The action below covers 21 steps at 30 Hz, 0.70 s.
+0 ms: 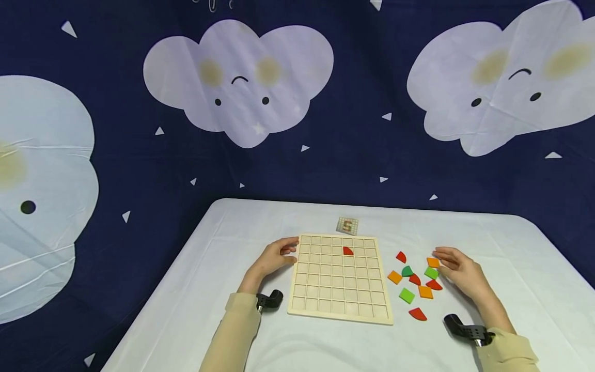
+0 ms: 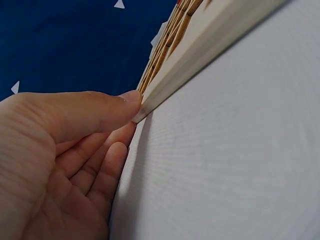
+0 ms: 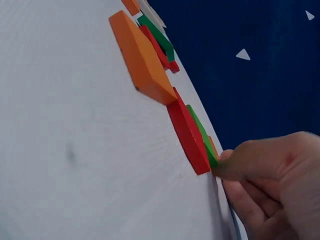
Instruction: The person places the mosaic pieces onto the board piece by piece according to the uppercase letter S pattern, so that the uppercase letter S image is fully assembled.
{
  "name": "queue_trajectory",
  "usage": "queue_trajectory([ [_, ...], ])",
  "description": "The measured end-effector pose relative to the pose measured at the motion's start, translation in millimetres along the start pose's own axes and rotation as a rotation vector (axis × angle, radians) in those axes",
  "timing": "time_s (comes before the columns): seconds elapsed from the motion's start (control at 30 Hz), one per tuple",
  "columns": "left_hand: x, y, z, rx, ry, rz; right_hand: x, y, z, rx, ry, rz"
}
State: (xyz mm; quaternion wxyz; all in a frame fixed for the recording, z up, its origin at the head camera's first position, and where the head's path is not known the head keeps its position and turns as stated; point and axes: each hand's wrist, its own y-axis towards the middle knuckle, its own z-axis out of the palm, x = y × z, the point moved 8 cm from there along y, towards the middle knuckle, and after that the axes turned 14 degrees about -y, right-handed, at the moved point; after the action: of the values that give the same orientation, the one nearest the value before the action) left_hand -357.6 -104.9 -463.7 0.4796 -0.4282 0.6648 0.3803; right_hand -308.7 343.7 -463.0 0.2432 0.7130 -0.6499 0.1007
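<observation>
At the left edge of a pale wooden grid board (image 1: 325, 279), my left hand (image 1: 274, 258) rests its thumb and fingertips against the side. A single red quarter-circle piece (image 1: 348, 251) lies in a cell in the board's upper part. My right hand (image 1: 462, 271) is at the right end of the loose pieces, fingers gently bent. Its thumb and fingertips are beside an orange square tile (image 1: 433, 262) and a light green tile (image 1: 431, 273). In the right wrist view the thumb covers part of the area by the green tile (image 3: 202, 137), so firm contact is unclear.
Between board and right hand lie several loose pieces, among them a green quarter-circle (image 1: 407, 271), an orange tile (image 1: 425, 292) and a red quarter-circle (image 1: 418, 314). Behind the board is a small patterned card (image 1: 347, 226). A white cloth covers the table (image 1: 260, 222); a dark blue curtain (image 1: 353, 170) hangs behind.
</observation>
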Motion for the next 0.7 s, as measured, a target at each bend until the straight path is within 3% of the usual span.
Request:
queue_trajectory([
  [0.37, -0.2, -0.9, 0.1, -0.016, -0.025, 0.006, 7, -0.5, -1, -0.065, -0.093, -0.021],
  [0.63, 3.0, 0.6, 1.6, -0.005, -0.006, -0.012, 12, -0.2, -24, -0.107, -0.003, 0.004],
  [0.7, -2.9, -1.7, 1.7, -0.004, -0.007, -0.006, 18, 0.9, -31, -0.119, 0.013, -0.01],
])
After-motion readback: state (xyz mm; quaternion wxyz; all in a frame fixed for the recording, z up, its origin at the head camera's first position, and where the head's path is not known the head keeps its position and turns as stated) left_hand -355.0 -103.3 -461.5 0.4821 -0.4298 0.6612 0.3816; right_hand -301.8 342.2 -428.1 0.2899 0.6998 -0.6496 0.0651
